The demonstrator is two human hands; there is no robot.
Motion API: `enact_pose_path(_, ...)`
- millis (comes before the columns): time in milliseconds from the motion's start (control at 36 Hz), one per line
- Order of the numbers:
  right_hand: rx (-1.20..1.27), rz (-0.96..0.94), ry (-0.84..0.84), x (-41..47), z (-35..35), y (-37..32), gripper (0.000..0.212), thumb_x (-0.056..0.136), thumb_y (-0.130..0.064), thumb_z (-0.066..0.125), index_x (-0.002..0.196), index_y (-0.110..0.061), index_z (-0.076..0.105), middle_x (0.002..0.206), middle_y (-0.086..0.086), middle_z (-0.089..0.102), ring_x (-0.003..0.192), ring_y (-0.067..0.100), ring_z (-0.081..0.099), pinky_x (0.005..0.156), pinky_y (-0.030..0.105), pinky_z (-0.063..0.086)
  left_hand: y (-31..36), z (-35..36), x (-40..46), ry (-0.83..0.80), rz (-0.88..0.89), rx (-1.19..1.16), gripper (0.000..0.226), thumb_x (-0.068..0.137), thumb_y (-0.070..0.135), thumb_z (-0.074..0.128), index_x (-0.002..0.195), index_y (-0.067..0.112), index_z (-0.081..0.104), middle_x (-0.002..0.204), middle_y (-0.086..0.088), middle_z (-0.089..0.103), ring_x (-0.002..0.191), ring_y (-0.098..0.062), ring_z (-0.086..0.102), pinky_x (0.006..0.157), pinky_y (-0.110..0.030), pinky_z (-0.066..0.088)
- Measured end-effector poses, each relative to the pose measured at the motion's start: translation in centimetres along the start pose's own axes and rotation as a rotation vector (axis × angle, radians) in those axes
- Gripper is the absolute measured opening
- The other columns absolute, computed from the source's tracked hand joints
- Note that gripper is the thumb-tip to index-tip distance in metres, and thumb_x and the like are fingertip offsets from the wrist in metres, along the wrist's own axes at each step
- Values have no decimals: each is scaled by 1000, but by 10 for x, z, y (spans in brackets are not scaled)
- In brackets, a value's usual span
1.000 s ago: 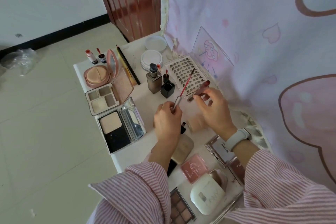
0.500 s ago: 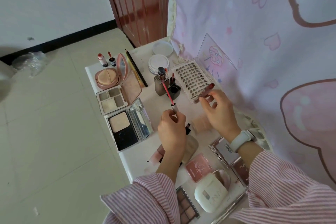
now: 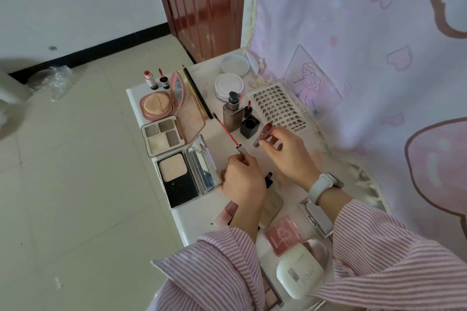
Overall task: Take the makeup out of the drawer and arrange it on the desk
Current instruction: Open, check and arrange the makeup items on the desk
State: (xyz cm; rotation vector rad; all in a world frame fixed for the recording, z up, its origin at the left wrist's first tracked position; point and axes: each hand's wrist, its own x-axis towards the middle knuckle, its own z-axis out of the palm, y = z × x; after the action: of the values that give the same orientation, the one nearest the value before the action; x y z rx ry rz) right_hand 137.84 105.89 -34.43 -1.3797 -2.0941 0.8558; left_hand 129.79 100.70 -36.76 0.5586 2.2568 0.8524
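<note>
Both hands work just above the white tabletop (image 3: 192, 219) in the head view, near each other but not touching. Left hand (image 3: 243, 180) pinches the cap end of a lip gloss wand (image 3: 227, 134); the thin red stem slants up and away to the left, its dark tip near the foot of the foundation bottle (image 3: 232, 115). Right hand (image 3: 290, 156), with a pale watch (image 3: 322, 185) on its wrist, holds a dark red lip gloss tube (image 3: 262, 135) between thumb and fingertips, tilted, just in front of the black square pot (image 3: 250, 126).

Makeup covers the tabletop. Along the left edge lie an open powder compact (image 3: 185, 175) with a mirror lid, a four-pan eyeshadow palette (image 3: 161, 135) and a pink cushion compact (image 3: 158, 106) with its lid up. Two small red-topped bottles (image 3: 158, 81) stand at the far left corner, and a long dark pencil (image 3: 197, 92) lies beside the pink compact. Farther back are two round white jars (image 3: 228, 84). A tray of false lashes (image 3: 278, 108) marked XOYO sits beside a clear stand (image 3: 313, 83) against the pink curtain (image 3: 366, 33).

Nearer the person lie a pink heart-printed case (image 3: 283, 235), a white rounded case (image 3: 299, 274) and a silver-edged compact (image 3: 316, 217), partly hidden by striped sleeves (image 3: 222, 272).
</note>
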Motion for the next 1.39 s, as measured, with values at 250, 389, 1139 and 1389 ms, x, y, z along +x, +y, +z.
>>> enact_pose_path(250, 12, 9, 9, 1, 7, 0, 6, 85, -7, 62, 87, -4, 66, 84, -3, 59, 80, 17, 54, 72, 9, 37, 6, 0, 4, -47, -90, 29, 31, 94, 38, 39, 100, 18, 60, 95, -4, 66, 99, -26, 57, 74, -30, 25)
enact_pose_path(389, 40, 0, 13, 1, 8, 1, 3, 84, -7, 62, 85, -6, 64, 82, -4, 59, 81, 20, 56, 75, 26, 44, 8, -2, 4, -71, -115, 34, 31, 93, 39, 40, 102, 18, 60, 99, -5, 66, 99, -26, 57, 74, -29, 27)
enact_pose_path(1139, 49, 10, 3, 6, 12, 6, 4, 85, -9, 61, 88, -9, 64, 82, -6, 57, 78, 14, 54, 71, 16, 40, 16, -10, 1, -97, -142, 45, 29, 95, 40, 38, 103, 19, 57, 90, 3, 58, 98, -22, 56, 85, -31, 32)
enact_pose_path(1389, 70, 30, 7, 4, 12, 6, 9, 85, -10, 62, 93, -13, 63, 87, -7, 58, 82, 13, 54, 75, 17, 40, 11, -11, -5, -57, -67, 39, 19, 95, 25, 39, 105, 16, 52, 94, 0, 60, 90, -22, 56, 73, -27, 32)
